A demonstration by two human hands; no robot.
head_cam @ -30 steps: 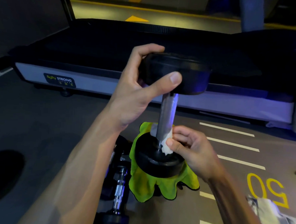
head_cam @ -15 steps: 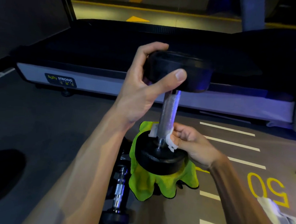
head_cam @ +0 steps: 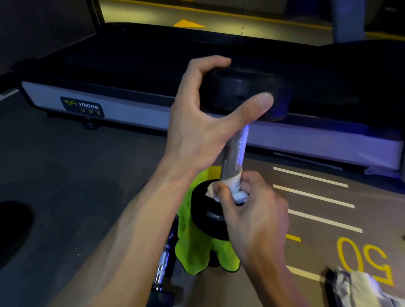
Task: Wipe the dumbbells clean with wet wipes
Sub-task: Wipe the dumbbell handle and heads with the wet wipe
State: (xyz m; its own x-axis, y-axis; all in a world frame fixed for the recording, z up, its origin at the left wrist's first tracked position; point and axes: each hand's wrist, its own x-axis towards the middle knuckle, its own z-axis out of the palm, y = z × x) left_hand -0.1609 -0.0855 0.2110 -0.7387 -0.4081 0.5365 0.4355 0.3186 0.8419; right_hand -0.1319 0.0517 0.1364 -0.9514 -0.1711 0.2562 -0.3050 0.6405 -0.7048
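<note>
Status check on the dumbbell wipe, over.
Left hand holds upright black dumbbell's top head. Right hand wraps white wet wipe around handle base. Nothing blocking.

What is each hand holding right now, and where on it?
Left hand grips the upright dumbbell by its top weight head. Right hand pinches a wet wipe wrapped around the bottom of the handle.

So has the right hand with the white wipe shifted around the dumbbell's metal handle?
Yes: the right hand swung from the handle's right side to its near side.
</note>
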